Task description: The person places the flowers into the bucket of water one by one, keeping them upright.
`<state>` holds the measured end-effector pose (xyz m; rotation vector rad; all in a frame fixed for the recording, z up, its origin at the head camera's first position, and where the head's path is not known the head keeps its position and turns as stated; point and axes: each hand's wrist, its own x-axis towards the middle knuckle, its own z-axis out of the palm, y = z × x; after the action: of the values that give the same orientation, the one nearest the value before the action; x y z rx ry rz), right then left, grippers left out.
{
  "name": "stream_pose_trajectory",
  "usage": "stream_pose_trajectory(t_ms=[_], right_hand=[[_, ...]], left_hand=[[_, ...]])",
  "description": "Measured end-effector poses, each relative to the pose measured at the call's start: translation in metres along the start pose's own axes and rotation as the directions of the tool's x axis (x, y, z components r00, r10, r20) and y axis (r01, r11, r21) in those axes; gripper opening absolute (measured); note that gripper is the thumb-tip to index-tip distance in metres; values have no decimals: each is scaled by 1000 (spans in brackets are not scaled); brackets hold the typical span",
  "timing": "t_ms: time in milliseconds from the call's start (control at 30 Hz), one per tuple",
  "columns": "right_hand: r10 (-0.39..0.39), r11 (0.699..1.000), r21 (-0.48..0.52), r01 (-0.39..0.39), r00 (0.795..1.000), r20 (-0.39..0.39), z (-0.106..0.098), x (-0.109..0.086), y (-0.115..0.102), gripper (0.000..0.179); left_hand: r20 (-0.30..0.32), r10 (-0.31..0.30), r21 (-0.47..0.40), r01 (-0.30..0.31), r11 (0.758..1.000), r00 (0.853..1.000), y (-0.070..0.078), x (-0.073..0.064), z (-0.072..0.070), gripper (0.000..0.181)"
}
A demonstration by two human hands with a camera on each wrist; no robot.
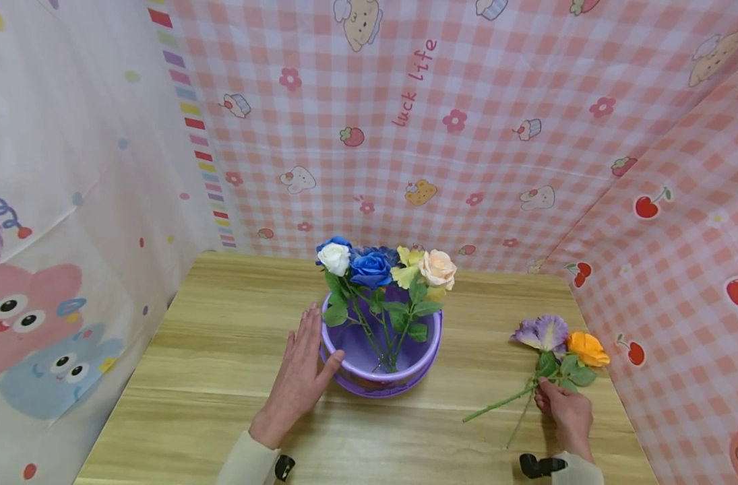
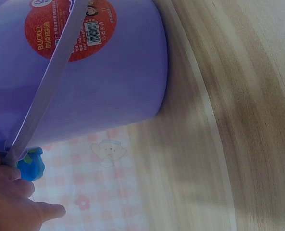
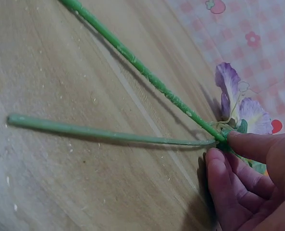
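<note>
A purple bucket (image 1: 432, 353) stands on the table with several flowers in it: a white rose (image 1: 334, 259), a blue rose (image 1: 371, 269), a peach rose (image 1: 438, 269) and a yellow flower (image 1: 407, 269). My left hand (image 1: 298, 370) rests against the bucket's left side, fingers straight, near the rim. At the right, my right hand (image 1: 565, 407) pinches a green flower stem (image 3: 152, 79) between thumb and fingers, where two stems cross. A purple flower (image 1: 547, 333) and an orange rose (image 1: 587, 348) lie at the tops of these stems. Whether both stems are pinched is hard to tell.
The bucket's handle (image 2: 46, 86) hangs down along its side, across a red label (image 2: 104, 24). The wooden table (image 1: 223, 377) ends at a checked pink cloth (image 1: 369, 175) behind and at the right. A white patterned cloth (image 1: 102, 202) hangs at the left.
</note>
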<state>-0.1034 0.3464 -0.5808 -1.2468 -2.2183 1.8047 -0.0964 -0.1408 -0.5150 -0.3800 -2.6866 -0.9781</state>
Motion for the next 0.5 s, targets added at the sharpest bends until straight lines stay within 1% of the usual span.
stream_pose_trajectory(t_ms=[67,200,367,500], right_hand=[[-6,1000,-10,6,1000,-1,0,2,1,19],[-14,1000,1,14,1000,-6,0,4,2,18],[-13,997,73,14,1000,-6,0,3,4,12],[-46,990,130,47,999,-11,-3,-2,3,12]], left_hand=[[-2,2,1,-2,1000,1000,0,0,0,84],[-3,3,2,-3,1000,1000,0,0,0,84],[1,3,4,-3,1000,1000,0,0,0,84],[1,3,5,-3,1000,1000,-1,0,0,84]])
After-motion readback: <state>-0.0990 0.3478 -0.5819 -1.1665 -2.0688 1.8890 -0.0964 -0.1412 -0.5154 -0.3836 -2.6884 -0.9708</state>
